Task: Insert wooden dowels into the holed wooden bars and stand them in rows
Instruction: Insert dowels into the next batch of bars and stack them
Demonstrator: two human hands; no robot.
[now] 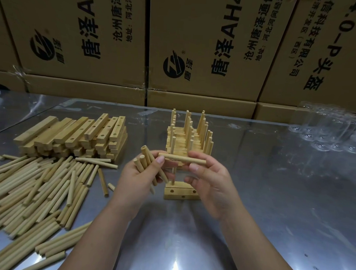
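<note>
My left hand [139,180] grips a small bundle of wooden dowels [147,160], their ends pointing up and away. My right hand [208,176] pinches a single dowel [182,158] held level between both hands; my left thumb touches its left end. Below the hands lies a holed wooden bar [182,192] on the table, with one dowel [173,175] standing upright in it. Behind it stand rows of finished bars with upright dowels [190,135].
A heap of loose dowels [36,188] covers the table's left side, with a stack of holed bars [76,135] behind it. Cardboard boxes [196,54] wall off the back. Clear plastic packaging [326,130] lies at the far right on the metal table [271,198].
</note>
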